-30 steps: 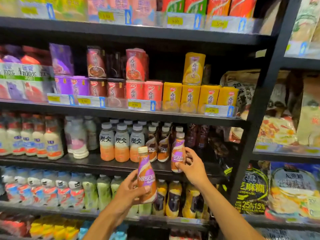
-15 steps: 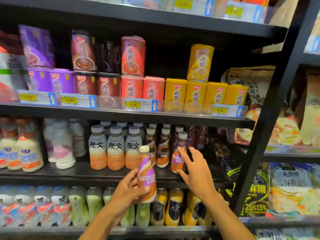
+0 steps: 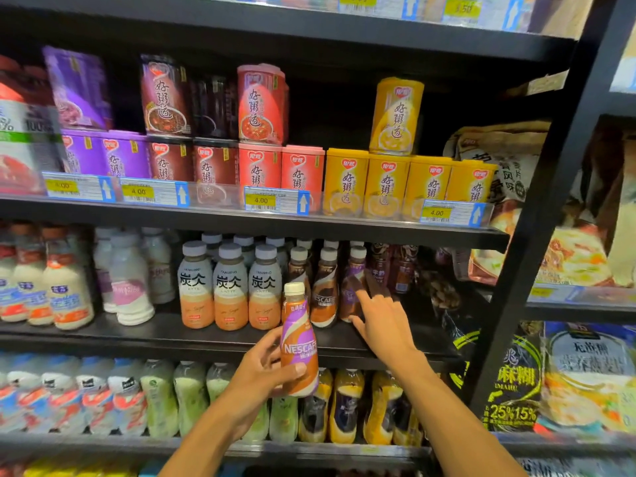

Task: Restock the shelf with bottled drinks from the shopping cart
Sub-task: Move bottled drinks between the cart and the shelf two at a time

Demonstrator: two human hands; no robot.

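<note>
My left hand [image 3: 257, 376] grips a purple-and-orange Nescafé bottle [image 3: 298, 346] upright, in front of the black drinks shelf [image 3: 192, 335]. My right hand [image 3: 383, 320] reaches over that shelf with straight fingers, its fingertips against the purple Nescafé bottle [image 3: 352, 284] standing at the right end of the row. Brown Nescafé bottles [image 3: 323, 290] stand just left of it. The shopping cart is out of view.
Three grey-capped latte bottles [image 3: 230, 290] and white milk bottles [image 3: 127, 284] fill the shelf's left side. Canned porridge [image 3: 385, 184] sits on the shelf above, more bottles [image 3: 344, 407] below. A black upright post [image 3: 537, 235] bounds the shelf on the right, with bagged goods [image 3: 578, 256] beyond.
My right hand let go of the purple bottle on the shelf and opened, fingers now straight against it. The view tilted slightly upward. My left hand still holds its bottle.
</note>
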